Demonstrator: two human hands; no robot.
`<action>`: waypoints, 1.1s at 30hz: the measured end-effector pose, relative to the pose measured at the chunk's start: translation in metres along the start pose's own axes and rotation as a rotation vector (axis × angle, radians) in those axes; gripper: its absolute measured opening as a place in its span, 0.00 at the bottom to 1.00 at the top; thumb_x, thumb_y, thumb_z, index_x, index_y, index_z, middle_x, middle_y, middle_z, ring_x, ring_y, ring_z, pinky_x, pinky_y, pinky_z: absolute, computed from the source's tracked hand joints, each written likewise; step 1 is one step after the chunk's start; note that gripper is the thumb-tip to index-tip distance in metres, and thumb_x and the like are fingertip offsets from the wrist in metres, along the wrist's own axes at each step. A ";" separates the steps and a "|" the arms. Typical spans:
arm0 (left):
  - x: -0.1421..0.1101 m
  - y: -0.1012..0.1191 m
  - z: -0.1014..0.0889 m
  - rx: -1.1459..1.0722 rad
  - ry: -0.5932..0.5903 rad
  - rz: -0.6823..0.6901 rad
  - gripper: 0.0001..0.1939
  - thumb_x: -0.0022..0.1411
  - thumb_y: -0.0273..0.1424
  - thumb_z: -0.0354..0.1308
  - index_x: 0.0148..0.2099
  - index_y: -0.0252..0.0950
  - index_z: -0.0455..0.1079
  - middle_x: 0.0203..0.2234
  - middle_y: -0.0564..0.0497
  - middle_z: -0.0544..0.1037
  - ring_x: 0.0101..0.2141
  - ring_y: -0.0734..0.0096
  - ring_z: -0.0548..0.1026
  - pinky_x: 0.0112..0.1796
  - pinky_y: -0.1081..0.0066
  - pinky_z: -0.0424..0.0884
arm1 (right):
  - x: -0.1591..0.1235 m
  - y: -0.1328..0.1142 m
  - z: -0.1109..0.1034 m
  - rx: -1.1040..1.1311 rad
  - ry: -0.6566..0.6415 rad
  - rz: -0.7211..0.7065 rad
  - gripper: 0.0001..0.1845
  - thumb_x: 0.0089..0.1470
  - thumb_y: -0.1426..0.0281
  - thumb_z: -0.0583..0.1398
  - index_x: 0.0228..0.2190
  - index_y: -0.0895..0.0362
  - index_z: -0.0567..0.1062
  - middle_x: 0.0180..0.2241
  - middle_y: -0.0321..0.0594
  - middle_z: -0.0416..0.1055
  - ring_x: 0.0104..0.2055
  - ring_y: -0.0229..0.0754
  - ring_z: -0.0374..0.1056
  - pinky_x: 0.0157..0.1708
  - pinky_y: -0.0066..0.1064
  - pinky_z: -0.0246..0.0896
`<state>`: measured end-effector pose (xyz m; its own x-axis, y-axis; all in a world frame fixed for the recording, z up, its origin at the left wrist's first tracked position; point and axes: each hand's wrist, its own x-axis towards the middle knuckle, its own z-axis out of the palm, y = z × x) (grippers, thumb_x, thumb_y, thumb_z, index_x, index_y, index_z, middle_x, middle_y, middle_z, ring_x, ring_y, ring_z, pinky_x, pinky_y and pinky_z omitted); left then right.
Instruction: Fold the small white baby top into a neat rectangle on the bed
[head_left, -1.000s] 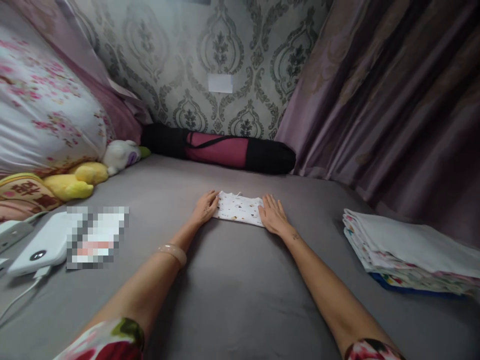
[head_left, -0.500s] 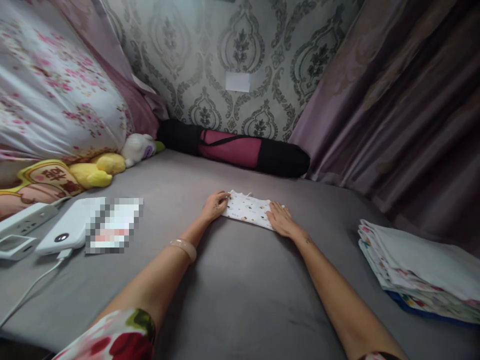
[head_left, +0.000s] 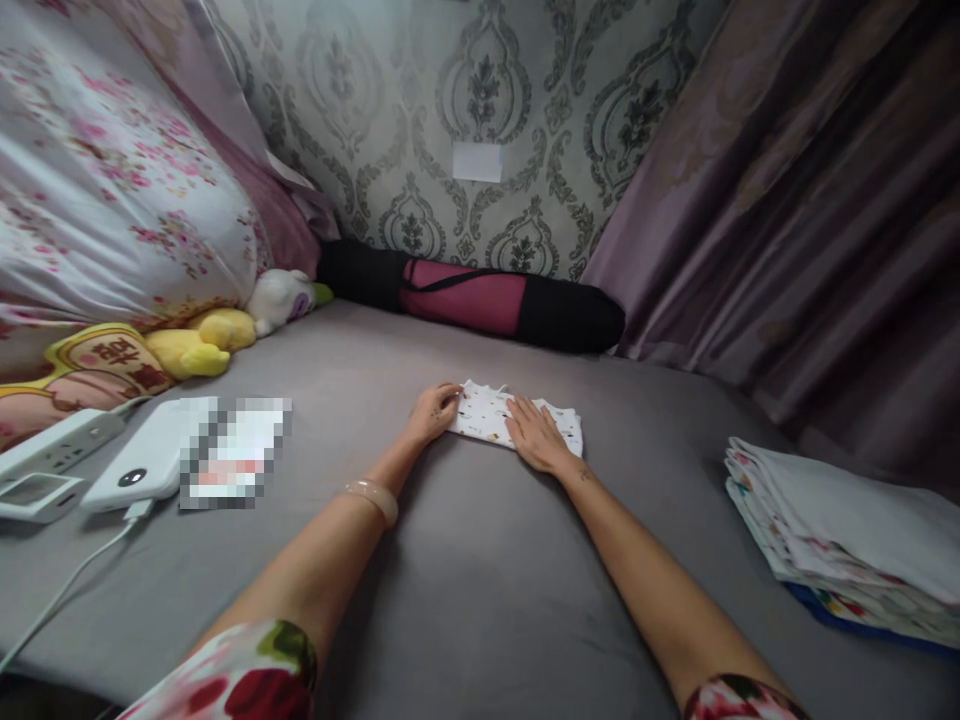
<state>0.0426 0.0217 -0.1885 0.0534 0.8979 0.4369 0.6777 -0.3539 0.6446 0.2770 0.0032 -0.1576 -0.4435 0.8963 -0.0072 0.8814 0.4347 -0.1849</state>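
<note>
A small folded white cloth with a scattered brown and black print lies flat on the grey bed sheet, its top edge uneven. At its left end is my left hand, fingers bent and closed on the cloth's edge; the fingertips are partly hidden. My right hand rests flat on the middle of the cloth, palm down with the fingers stretched out. The cloth's right end shows beyond that hand.
On the right sits a stack of folded cloths. A black and pink long bag lies along the wall. To the left are plush toys, a power strip, a white power bank with a cable, and a blurred-out flat item.
My right hand has slid left from the cloth's right end to its middle, uncovering that end. My left hand stays at the left edge. The view has shifted slightly.
</note>
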 end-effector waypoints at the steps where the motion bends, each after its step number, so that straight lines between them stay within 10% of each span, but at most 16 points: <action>1: 0.000 0.000 0.000 0.002 0.001 -0.004 0.19 0.61 0.28 0.47 0.49 0.35 0.75 0.45 0.46 0.78 0.45 0.65 0.75 0.49 0.68 0.68 | 0.000 0.000 -0.002 0.003 -0.014 0.005 0.32 0.65 0.60 0.38 0.65 0.61 0.51 0.68 0.44 0.43 0.69 0.44 0.36 0.65 0.43 0.28; 33: 0.002 -0.004 0.002 -0.008 0.052 -0.142 0.15 0.63 0.29 0.48 0.47 0.34 0.74 0.42 0.45 0.79 0.43 0.65 0.76 0.48 0.67 0.69 | 0.048 -0.072 0.014 -0.022 0.115 0.017 0.31 0.65 0.61 0.39 0.63 0.64 0.54 0.66 0.49 0.49 0.68 0.48 0.41 0.64 0.46 0.30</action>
<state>0.0416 0.0259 -0.1912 -0.0813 0.9243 0.3729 0.6699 -0.2264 0.7071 0.1895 0.0134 -0.1586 -0.4076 0.9073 0.1032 0.8927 0.4197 -0.1645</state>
